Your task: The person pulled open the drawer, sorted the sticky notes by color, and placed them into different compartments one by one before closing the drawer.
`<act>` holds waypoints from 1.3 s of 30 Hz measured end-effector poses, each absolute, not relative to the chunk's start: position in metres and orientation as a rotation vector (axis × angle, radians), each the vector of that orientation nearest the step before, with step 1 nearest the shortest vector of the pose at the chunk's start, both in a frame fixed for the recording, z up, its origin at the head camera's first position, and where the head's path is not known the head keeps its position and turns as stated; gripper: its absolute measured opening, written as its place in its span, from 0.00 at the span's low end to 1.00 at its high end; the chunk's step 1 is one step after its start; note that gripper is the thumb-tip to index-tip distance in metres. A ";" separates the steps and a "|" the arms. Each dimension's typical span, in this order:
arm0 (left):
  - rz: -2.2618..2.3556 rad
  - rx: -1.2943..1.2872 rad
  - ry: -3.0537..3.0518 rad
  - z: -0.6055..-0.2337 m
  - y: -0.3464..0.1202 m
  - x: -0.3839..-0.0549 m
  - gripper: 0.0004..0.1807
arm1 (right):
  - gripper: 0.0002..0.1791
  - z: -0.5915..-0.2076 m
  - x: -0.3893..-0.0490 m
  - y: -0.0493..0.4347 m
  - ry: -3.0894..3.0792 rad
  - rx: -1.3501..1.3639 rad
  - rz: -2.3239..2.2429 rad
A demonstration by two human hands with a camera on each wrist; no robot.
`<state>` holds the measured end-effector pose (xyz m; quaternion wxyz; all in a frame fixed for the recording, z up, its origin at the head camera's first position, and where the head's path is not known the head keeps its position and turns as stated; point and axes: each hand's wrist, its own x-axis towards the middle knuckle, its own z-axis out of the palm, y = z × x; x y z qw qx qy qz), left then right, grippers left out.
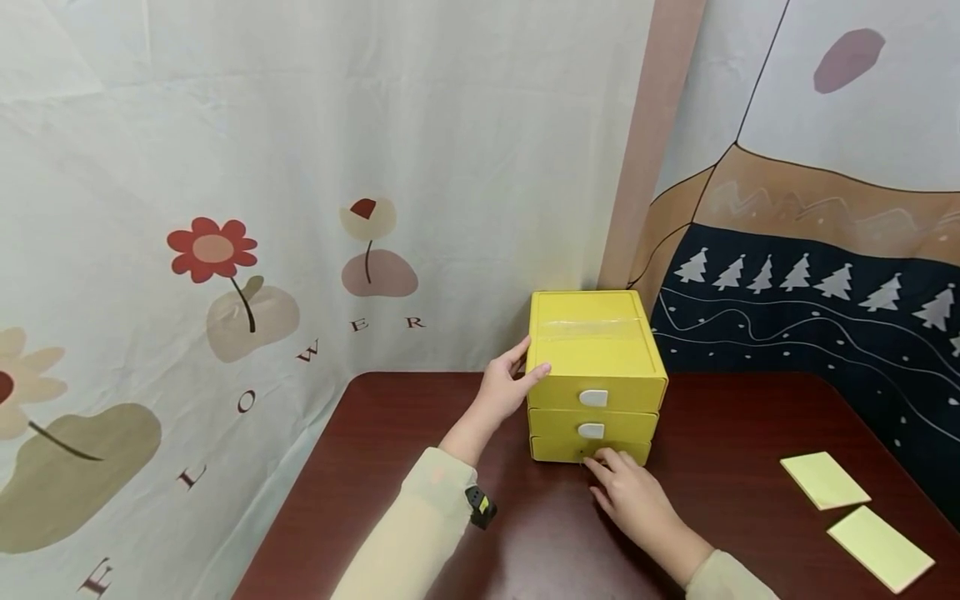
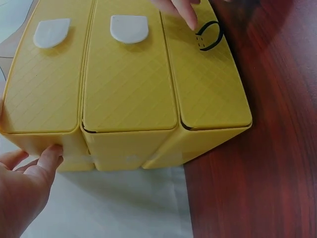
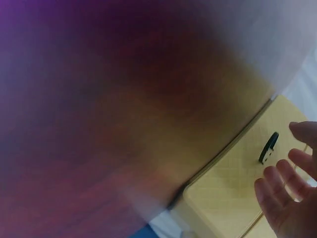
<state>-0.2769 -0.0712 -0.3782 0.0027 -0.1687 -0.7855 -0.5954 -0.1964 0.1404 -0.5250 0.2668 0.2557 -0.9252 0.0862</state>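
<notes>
Yellow drawer unit [image 1: 600, 356] stands on the worktop [image 1: 405, 467], the unclenched left grip [image 1: 504, 387] against its side; the right grip [image 1: 630, 492], holding nothing, apparently reaches for the bottom drawer's [image 1: 555, 449] black loop [image 3: 270, 145], which next needs hooking.

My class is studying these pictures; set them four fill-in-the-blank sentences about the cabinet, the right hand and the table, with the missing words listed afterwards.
1. The yellow cabinet has ____ drawers.
2. White tabs mark the top drawer and the ____ one.
3. The right hand is nearest the ____ drawer.
4. On the table, ____ pale rectangular pads lie to the cabinet's right in the head view.

Missing words: three; middle; bottom; two.
</notes>
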 end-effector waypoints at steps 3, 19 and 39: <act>-1.889 -0.550 -2.448 -0.368 -0.070 -0.268 0.35 | 0.23 -0.526 -0.200 0.133 -2.508 0.690 0.157; -1.892 -0.560 -2.450 -0.365 -0.071 -0.264 0.36 | 0.07 -0.524 -0.207 0.120 -2.579 0.534 0.042; -1.933 -0.605 -2.369 -0.368 -0.070 -0.264 0.34 | 0.09 -0.520 -0.201 0.124 -2.550 0.542 0.212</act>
